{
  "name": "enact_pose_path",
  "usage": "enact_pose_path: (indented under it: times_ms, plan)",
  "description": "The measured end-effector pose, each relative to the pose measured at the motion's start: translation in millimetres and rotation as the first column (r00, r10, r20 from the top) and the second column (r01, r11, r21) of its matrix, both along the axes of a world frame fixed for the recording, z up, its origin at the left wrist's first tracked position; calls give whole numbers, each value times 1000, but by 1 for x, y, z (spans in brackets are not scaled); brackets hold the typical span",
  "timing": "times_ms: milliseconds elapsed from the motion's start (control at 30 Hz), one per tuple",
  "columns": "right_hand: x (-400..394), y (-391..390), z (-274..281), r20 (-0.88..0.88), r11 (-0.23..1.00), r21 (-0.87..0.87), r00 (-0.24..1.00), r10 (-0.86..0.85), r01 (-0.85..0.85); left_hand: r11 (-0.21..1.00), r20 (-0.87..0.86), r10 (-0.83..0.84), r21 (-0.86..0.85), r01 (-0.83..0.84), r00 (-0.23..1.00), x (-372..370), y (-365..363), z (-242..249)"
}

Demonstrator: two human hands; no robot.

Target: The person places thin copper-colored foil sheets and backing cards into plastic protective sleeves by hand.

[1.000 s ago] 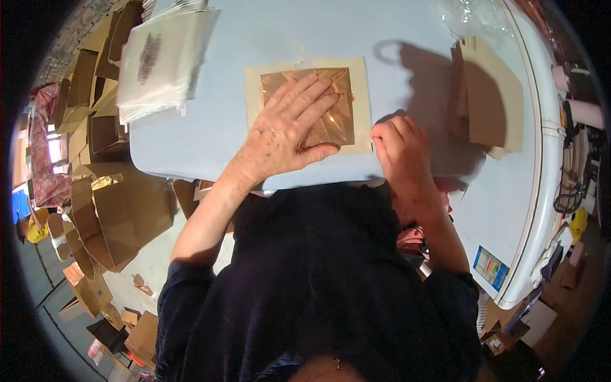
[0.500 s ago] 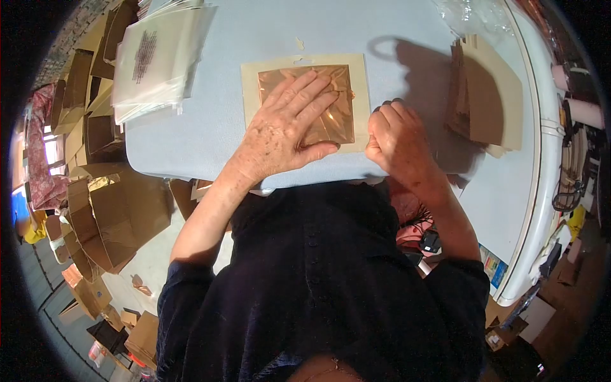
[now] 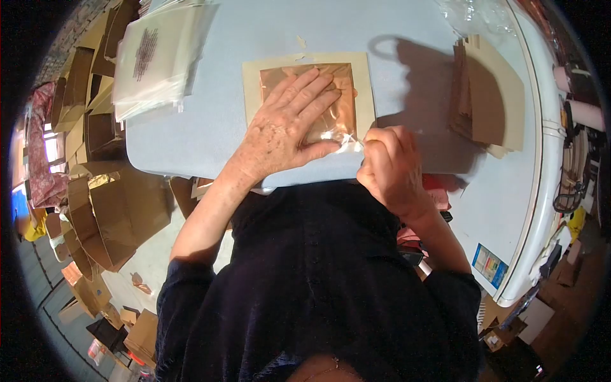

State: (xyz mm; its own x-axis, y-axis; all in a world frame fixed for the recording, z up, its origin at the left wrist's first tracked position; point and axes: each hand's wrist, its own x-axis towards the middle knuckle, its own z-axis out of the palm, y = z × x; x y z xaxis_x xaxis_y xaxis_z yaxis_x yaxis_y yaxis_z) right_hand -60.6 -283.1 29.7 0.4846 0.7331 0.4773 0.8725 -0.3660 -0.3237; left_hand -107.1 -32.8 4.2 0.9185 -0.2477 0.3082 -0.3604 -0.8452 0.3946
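On the light-blue surface lies a beige card (image 3: 364, 83) with a hang hole at its top edge. A shiny copper-coloured square (image 3: 344, 95) sits on it. My left hand (image 3: 289, 124) rests flat across the square, fingers stretched and slightly apart. Clear plastic film (image 3: 349, 145) bunches and glints at the lower right corner of the card. There my right hand (image 3: 391, 167) is closed, its fingers pinching the film's edge. The exact fingertip contact is partly hidden by the curled fingers.
A stack of clear plastic bags (image 3: 153, 60) lies at the upper left. To the right stands a pile of beige cards (image 3: 493, 95). Crumpled clear plastic (image 3: 474, 16) lies at the top right. Cardboard boxes (image 3: 121, 216) crowd the floor on the left.
My right hand has moved down and slightly left to the card's lower right corner. The film there is now drawn up into bright creases. My left hand has stayed put.
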Motion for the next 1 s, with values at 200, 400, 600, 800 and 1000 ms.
enact_pose_path:
  times_ms: [200,400,600,800,1000]
  plan:
    - [-8,-12,-20,-14,996,90,999,29,-28,1000,-5,2,16,-2,1000,-1,0,-2]
    - [-3,-18,-38,90,993,92,993,72,-80,999,5,-37,24,37,999,-1,2,-2]
    - [-3,-26,-42,61,995,16,994,95,-96,997,1,-68,29,68,998,-2,5,-5]
    - [-8,-14,-27,-137,985,164,988,72,-49,997,-13,-72,39,73,997,-2,4,-4]
    - [-18,1,-30,-116,988,44,983,-142,148,995,-20,-103,13,103,994,-1,6,-2]
